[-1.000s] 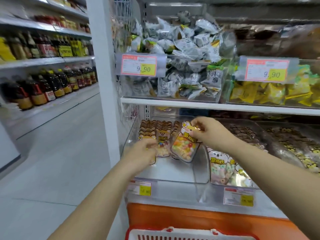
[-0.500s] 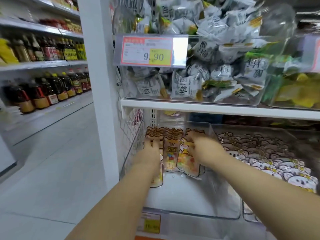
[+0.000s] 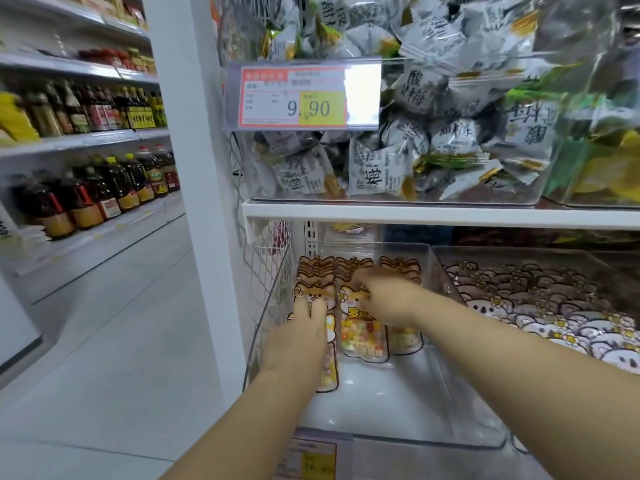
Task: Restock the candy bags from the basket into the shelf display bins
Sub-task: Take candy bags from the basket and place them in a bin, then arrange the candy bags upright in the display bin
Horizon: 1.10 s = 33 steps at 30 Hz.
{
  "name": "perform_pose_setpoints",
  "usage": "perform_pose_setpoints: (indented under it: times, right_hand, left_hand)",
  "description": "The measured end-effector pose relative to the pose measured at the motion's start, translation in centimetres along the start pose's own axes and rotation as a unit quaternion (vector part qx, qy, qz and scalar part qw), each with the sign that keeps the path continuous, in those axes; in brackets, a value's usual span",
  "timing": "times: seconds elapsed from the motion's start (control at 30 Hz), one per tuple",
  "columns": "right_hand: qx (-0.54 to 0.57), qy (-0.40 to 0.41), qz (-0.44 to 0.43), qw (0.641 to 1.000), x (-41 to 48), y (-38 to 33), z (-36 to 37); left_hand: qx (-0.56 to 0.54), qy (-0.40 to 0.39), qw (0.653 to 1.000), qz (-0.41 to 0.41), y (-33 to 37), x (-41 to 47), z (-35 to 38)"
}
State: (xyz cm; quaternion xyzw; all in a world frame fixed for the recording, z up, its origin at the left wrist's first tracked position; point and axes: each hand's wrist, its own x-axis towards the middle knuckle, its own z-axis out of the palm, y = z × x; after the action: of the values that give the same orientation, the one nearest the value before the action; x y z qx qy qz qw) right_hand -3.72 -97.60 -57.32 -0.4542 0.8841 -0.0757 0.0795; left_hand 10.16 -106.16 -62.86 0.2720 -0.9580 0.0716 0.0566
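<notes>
Fingers point(image 3: 311, 311) of the left hand point(image 3: 298, 344) lie straight and flat against the front of the left row of candy bags point(image 3: 362, 336). They hold nothing and only press. The right hand point(image 3: 389, 301) reaches over the top of the middle row. Its fingertips are blurred, so I cannot tell if they pinch the top edge of a bag or only push on it. The bags stand in three rows at the back of the clear bin point(image 3: 415, 441), and the white bin floor shows in front of them.

The step in hand, as I judge it, is to seat a bag in the middle row and make the rows tidy. To do it well, the left palm should support its row so that it does not fall forward. Meanwhile the right hand should push the middle bag down until its bottom meets the bin floor. The printed faces should look to the front and the tops should make one line. The push should be soft, because the bags look thin and the candy inside may be crushed.

Just to the right of the clear bin stands a neighbour bin point(image 3: 519, 250) full of bear-face bags. Above the clear bin, on the next shelf, an upper bin point(image 3: 450, 199) holds grey-white packets and carries a price tag point(image 3: 294, 98). The basket is not in view.
</notes>
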Motion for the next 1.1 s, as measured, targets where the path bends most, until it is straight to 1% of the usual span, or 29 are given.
perform_pose_setpoints:
  times: [0.07, 0.1, 0.17, 0.23, 0.3, 0.37, 0.4, 0.43, 0.5, 0.57, 0.6, 0.63, 0.67, 0.73, 0.8, 0.87, 0.97, 1.03, 1.07, 1.1]
  right_hand:
    - [-0.007, 0.035, -0.001, 0.999, 0.7, 0.0, 1.2]
    - [-0.029, 0.06, 0.002, 0.998, 1.0, 0.0, 1.9]
    - [-0.116, 0.124, 0.005, 0.985, 1.2, 0.3, 3.0]
    - [-0.186, 0.19, 0.01, 0.964, 1.0, 0.4, 3.7]
    - [-0.19, 0.229, 0.009, 0.955, 0.5, 0.6, 3.8]
    - [-0.138, 0.243, 0.016, 0.96, 0.0, 0.7, 3.7]
    - [-0.103, 0.228, 0.026, 0.968, -0.4, 0.8, 3.7]
    - [-0.076, 0.19, 0.039, 0.978, -0.7, 0.9, 3.6]
    - [-0.063, 0.044, 0.053, 0.996, -1.2, 1.2, 4.0]
    - [-0.059, -0.098, 0.031, 0.993, -1.9, 1.3, 4.9]
    - [-0.052, -0.146, 0.015, 0.988, -2.2, 1.2, 5.2]
    - [-0.049, -0.173, 0.002, 0.984, -2.3, 1.1, 5.5]
    - [-0.049, -0.181, -0.008, 0.982, -2.4, 1.0, 5.8]
    - [-0.056, -0.165, -0.009, 0.985, -2.4, 0.9, 6.3]
    - [-0.06, -0.139, -0.001, 0.988, -2.5, 1.0, 7.2]
    - [-0.051, -0.112, 0.002, 0.992, -2.8, 1.2, 7.9]
    - [-0.042, -0.092, 0.004, 0.995, -2.9, 1.1, 8.2]
    - [-0.04, -0.084, 0.009, 0.996, -2.9, 0.8, 8.1]
    - [-0.039, -0.066, 0.011, 0.997, -2.9, 0.7, 8.0]
    - [-0.038, -0.027, 0.016, 0.999, -2.8, 0.5, 7.7]
  left_hand:
    - [-0.003, 0.001, 1.0, -0.011, 0.1, -0.1, 0.1]
    - [-0.007, 0.0, 1.0, -0.016, 0.2, 0.0, 0.2]
    - [-0.018, -0.005, 0.999, -0.027, 0.4, 0.5, 0.6]
    - [-0.034, -0.007, 0.998, -0.043, 0.6, 1.2, 0.8]
    - [-0.053, -0.003, 0.997, -0.051, 0.7, 2.1, 0.8]
    - [-0.074, 0.003, 0.996, -0.051, 0.7, 3.0, 1.0]
    - [-0.081, 0.005, 0.995, -0.051, 0.7, 3.3, 1.2]
    - [-0.084, 0.006, 0.995, -0.053, 0.6, 3.5, 1.3]
    - [-0.084, 0.005, 0.995, -0.059, 0.6, 3.7, 1.7]
    - [-0.081, 0.007, 0.995, -0.057, 0.7, 3.6, 1.7]
    - [-0.076, 0.009, 0.996, -0.051, 0.7, 3.5, 1.7]
    - [-0.069, 0.01, 0.997, -0.043, 0.7, 3.4, 1.6]
    - [-0.057, 0.006, 0.998, -0.036, 0.6, 3.2, 1.5]
    - [-0.035, -0.016, 0.999, -0.015, 0.3, 2.8, 1.3]
    - [-0.02, -0.064, 0.997, 0.023, 0.0, 2.1, 1.0]
    - [-0.032, -0.11, 0.992, 0.046, -0.2, 1.3, 1.0]
    - [-0.034, -0.157, 0.983, 0.084, -0.3, 0.3, 1.6]
    - [-0.02, -0.173, 0.98, 0.092, -0.2, 0.2, 2.1]
    - [-0.021, -0.176, 0.98, 0.087, -0.2, 0.3, 2.2]
    - [-0.025, -0.177, 0.981, 0.082, -0.1, 0.4, 2.3]
